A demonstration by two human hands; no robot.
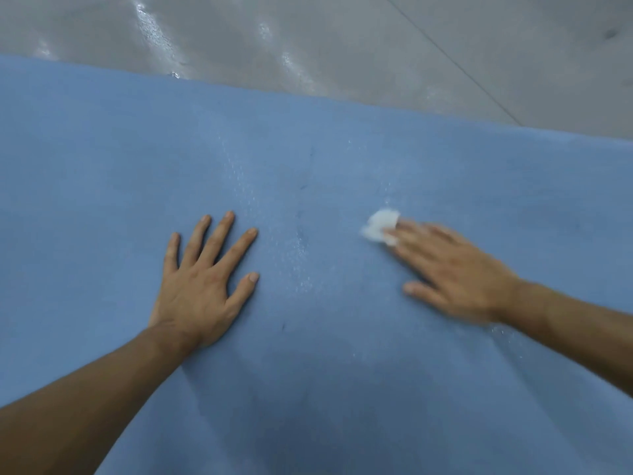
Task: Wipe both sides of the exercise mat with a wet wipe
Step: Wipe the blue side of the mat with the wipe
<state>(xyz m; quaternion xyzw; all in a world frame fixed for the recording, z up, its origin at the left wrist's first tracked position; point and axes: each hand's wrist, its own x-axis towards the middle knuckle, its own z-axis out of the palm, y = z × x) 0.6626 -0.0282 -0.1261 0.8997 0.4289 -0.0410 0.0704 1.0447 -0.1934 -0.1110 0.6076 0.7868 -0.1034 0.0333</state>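
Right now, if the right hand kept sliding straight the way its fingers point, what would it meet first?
Nothing solid, it seems. The right hand presses the wipe on the mat; ahead lies only open mat with a wet streak, clear of the left hand, then the mat's far edge.

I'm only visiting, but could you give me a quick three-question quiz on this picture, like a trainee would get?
1. True or false: the left hand lies flat on the blue mat with fingers spread.
2. Which hand presses the white wet wipe onto the mat? A) left B) right C) both
3. Fill in: beyond the mat's far edge lies a grey ____.
Key: 1 true; 2 B, the right hand, with straight fingers; 3 floor.
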